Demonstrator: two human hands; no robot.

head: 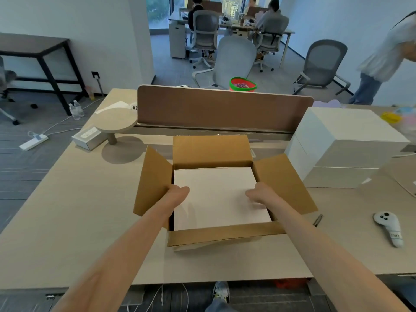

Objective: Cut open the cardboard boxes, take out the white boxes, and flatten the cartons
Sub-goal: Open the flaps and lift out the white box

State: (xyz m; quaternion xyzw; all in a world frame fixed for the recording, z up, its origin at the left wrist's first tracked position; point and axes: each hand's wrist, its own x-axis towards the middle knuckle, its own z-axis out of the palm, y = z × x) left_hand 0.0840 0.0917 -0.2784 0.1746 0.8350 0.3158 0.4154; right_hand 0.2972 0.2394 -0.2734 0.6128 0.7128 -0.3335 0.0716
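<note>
A brown cardboard box (pixel 211 152) stands open in the middle of the desk, its flaps spread outward. Inside it lies a white box (pixel 216 199), top face showing. My left hand (pixel 177 192) reaches down at the white box's left edge, thumb on top and fingers hidden between the box and the carton wall. My right hand (pixel 258 194) does the same at the right edge, thumb on top and fingers out of sight. Both hands appear to grip the white box by its sides.
A stack of white boxes (pixel 342 149) stands at the right of the desk. A white controller (pixel 389 228) and a dark pen-like tool (pixel 317 220) lie to the right. A brown divider panel (pixel 220 109) runs behind. A person stands at far right.
</note>
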